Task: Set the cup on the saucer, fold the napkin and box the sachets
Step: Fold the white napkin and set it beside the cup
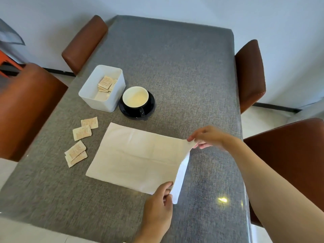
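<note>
A cream napkin [138, 158] lies spread on the grey table. My right hand [206, 137] pinches its far right corner and my left hand [157, 207] pinches its near right corner, so the right edge is lifted off the table. The black cup [135, 99] with a cream inside stands on the black saucer [150, 109]. To the left of the saucer sits the white box [98, 97], holding several sachets [106, 84]. Several more sachets [81, 133] lie loose on the table left of the napkin.
The grey table [175, 67] has a glossy cover with a light glare near the front right. Brown chairs stand at the left [26, 106], far left [84, 42], right [250, 72] and near right [289, 155].
</note>
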